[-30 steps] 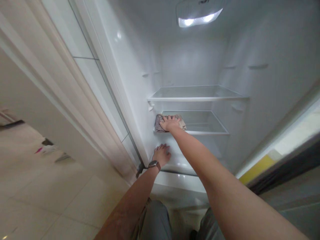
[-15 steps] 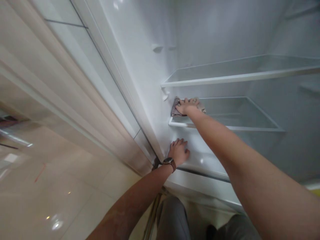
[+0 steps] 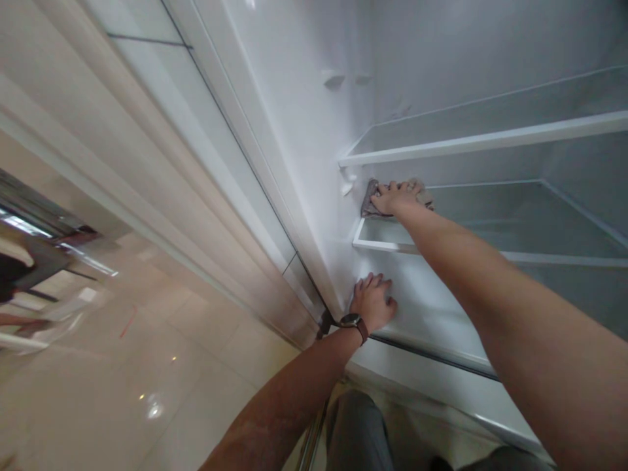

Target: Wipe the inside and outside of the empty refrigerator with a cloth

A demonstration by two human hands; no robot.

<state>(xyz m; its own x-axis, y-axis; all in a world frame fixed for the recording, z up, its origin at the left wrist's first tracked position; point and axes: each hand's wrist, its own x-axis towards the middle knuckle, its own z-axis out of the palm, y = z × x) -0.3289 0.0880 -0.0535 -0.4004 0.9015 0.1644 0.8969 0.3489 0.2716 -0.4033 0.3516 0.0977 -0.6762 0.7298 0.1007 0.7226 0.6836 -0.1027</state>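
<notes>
Cloth point(image 3: 369, 204) on lower shelf point(image 3: 495, 212), perhaps touching side wall point(image 3: 299, 144).

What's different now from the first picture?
The right hand has slid the cloth backward, from the front edge of the lower shelf to farther inside. The view has swung left too, so the fridge's ceiling light is out of sight. Nothing was picked up or let go: the right hand is still on the cloth, and the left hand is still low by the left wall.

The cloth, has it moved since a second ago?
Yes. Against the lower shelf's front rim, the cloth has moved back: it overlapped the rim's left end before, and now that end shows in front of it.
</notes>
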